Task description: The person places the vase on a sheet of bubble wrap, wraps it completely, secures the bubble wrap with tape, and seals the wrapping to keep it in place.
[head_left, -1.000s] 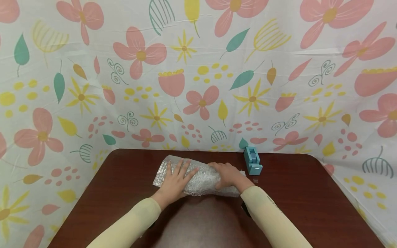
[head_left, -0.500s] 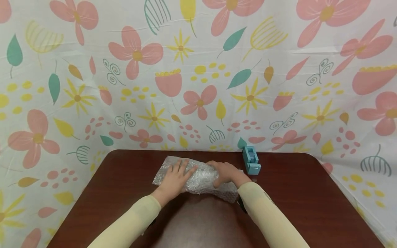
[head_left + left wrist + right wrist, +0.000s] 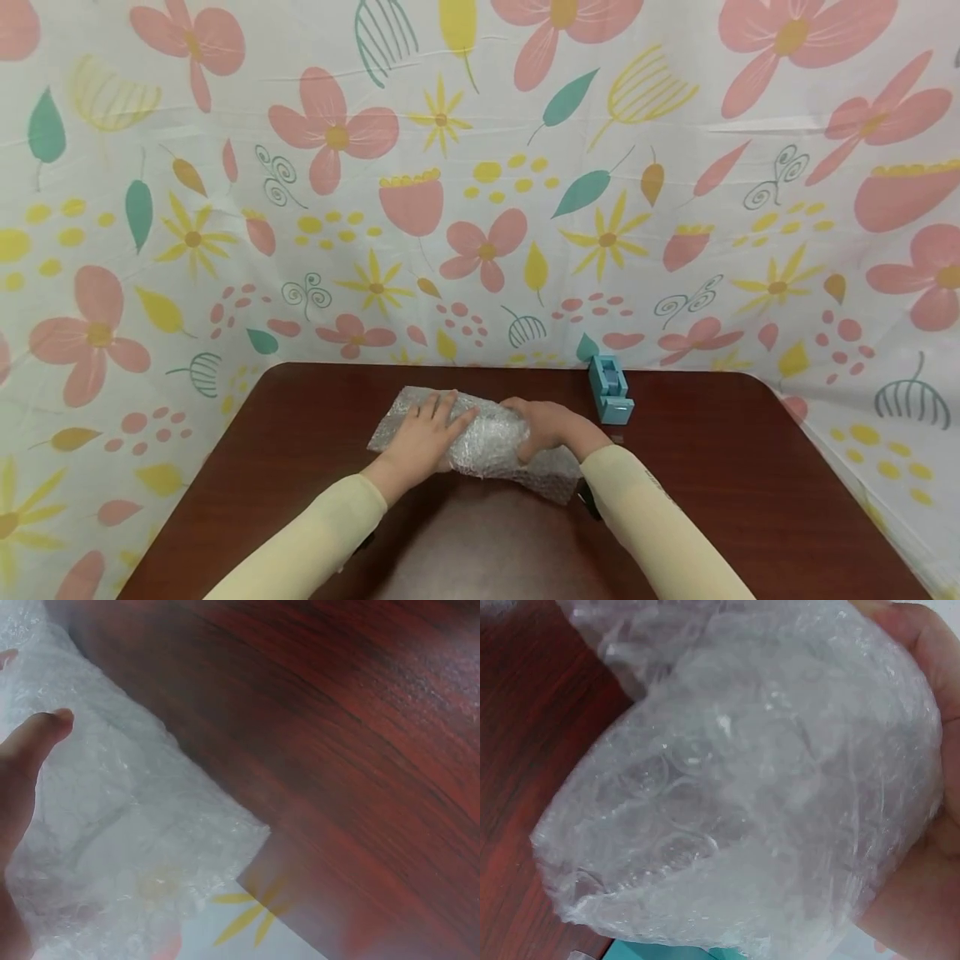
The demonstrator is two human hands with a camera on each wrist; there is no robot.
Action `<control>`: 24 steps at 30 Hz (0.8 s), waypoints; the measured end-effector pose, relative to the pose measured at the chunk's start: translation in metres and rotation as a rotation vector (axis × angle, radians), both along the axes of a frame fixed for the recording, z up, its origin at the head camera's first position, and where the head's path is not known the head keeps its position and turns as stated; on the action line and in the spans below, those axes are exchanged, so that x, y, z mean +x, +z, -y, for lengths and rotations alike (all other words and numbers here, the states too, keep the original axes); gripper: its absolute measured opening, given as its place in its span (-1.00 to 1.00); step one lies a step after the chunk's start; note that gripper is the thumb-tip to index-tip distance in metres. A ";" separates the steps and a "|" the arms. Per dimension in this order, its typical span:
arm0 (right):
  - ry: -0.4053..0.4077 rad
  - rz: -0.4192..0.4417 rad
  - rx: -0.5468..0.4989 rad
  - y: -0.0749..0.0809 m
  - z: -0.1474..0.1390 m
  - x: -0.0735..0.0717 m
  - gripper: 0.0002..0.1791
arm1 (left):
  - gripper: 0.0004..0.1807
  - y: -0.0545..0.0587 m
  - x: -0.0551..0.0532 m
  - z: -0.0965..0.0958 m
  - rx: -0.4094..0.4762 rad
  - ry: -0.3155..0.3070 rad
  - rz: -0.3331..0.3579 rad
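Note:
A bundle of clear bubble wrap lies across the table, a loose flap at each end. My left hand rests on its left part with fingers spread. In the left wrist view the thumb lies along the crinkled film. My right hand grips the bundle's right part, fingers over the top and thumb on the near side. Seen from the right wrist, the open end of the bubble wrap bulges out of the curled hand. Anything inside the wrap is hidden.
A blue tape dispenser stands at the back of the dark red-brown table, just beyond the right hand. A small piece of tape sits in front of it. A flowered cloth hangs along the table's back edge.
The right-hand flap of bubble wrap has dropped toward the person. The bundle has come slightly nearer, with both hands keeping to their places on it.

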State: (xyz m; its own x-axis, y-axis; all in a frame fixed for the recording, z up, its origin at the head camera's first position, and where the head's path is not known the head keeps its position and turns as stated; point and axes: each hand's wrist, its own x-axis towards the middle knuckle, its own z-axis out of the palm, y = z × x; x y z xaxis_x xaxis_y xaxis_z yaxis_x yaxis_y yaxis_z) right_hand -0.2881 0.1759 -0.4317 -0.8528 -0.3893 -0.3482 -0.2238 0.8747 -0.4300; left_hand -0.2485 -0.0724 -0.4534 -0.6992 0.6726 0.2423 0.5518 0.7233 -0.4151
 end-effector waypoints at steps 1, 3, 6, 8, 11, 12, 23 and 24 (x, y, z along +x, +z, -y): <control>0.005 0.002 -0.005 0.001 0.000 0.001 0.01 | 0.08 0.002 0.001 0.000 0.000 -0.001 0.006; 0.010 0.011 -0.019 0.003 0.000 0.004 0.01 | 0.08 0.005 0.003 0.000 -0.004 0.002 0.015; 0.017 0.020 -0.042 0.004 0.001 0.008 0.00 | 0.06 0.008 0.007 0.001 0.004 0.003 0.042; 0.025 0.028 -0.054 0.003 0.001 0.011 0.00 | 0.06 0.009 0.010 0.002 0.011 0.001 0.063; 0.043 0.042 -0.074 0.002 0.002 0.015 -0.01 | 0.04 0.011 0.015 0.004 0.015 0.003 0.099; 0.050 0.046 -0.079 0.001 0.002 0.016 -0.01 | 0.04 0.011 0.015 0.004 0.017 0.003 0.111; 0.096 0.093 -0.135 0.000 0.002 0.024 0.07 | -0.06 0.023 0.021 0.009 0.061 -0.029 0.225; 0.097 0.099 -0.134 0.000 0.001 0.025 0.10 | -0.06 0.024 0.021 0.009 0.064 -0.030 0.240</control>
